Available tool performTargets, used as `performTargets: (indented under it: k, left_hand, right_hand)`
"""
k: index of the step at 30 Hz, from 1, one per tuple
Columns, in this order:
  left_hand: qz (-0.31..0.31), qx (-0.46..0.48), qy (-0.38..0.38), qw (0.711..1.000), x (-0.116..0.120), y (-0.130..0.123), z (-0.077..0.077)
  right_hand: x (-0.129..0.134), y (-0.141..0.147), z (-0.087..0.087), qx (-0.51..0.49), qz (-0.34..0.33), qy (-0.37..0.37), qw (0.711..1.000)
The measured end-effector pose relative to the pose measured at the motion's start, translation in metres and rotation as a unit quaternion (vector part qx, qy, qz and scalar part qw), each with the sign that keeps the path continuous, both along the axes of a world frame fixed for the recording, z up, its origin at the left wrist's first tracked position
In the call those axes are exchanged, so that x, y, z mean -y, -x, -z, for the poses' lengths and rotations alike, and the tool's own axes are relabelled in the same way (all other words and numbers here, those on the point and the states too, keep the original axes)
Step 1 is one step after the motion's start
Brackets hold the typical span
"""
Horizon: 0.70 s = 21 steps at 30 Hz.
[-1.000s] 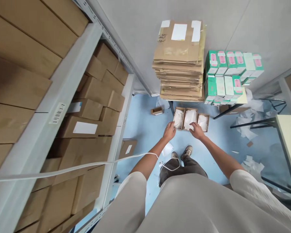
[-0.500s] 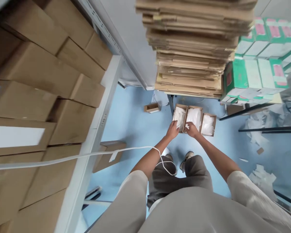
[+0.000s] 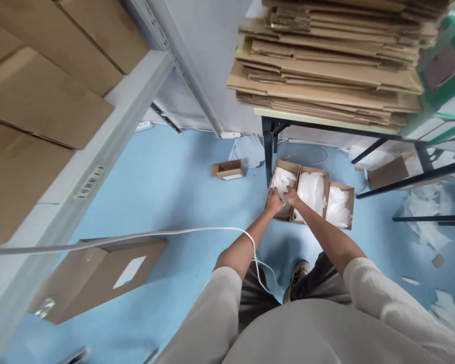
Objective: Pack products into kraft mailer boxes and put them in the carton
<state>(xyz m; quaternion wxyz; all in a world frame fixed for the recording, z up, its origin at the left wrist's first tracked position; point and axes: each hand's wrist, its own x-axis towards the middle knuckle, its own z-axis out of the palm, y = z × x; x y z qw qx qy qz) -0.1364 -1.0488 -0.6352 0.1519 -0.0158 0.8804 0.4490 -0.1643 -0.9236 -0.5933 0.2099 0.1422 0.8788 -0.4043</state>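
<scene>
Three cardboard boxes with white contents stand side by side on the floor ahead of me. In the left box (image 3: 292,215) lies a white, crumpled bundle (image 3: 282,179) that looks like thin plastic or paper. My left hand (image 3: 275,200) is closed on the near edge of this bundle. My right hand (image 3: 291,196) is also closed on it, close beside the left. The middle box (image 3: 328,178) holds a smooth white bundle (image 3: 311,191), and the right box (image 3: 351,202) another white bundle (image 3: 338,206). My fingertips are partly hidden.
A tall stack of flattened cardboard (image 3: 326,76) lies on a black-legged table (image 3: 268,146). Green and white boxes (image 3: 449,60) stand at right. A shelf of cartons (image 3: 41,96) is on my left, above an open carton (image 3: 106,278). A white cable (image 3: 197,230) crosses my view.
My right hand has moved left from the middle box to the left box, beside my left hand. The view has moved nearer the boxes.
</scene>
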Motion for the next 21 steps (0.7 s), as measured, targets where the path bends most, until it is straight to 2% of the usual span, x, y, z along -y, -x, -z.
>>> performTargets:
  k: [3, 9, 15, 21]
  left_hand:
    - [-0.020, 0.032, 0.025, 0.999, -0.006, 0.011, 0.012]
    - [-0.042, 0.097, 0.061, 0.992, -0.019, 0.023, 0.022]
    - [-0.097, 0.109, 0.005, 0.989, -0.019, 0.033, 0.040]
    - [-0.104, 0.095, -0.021, 0.990, -0.018, 0.043, 0.053]
  right_hand:
    - [0.003, 0.011, 0.021, 0.011, 0.010, -0.014, 1.000]
    - [0.014, 0.022, 0.050, 0.025, 0.056, -0.024, 0.998]
    - [0.018, 0.024, 0.067, 0.058, 0.123, 0.046, 0.990]
    - [0.017, 0.031, 0.083, 0.040, 0.125, 0.105, 0.986]
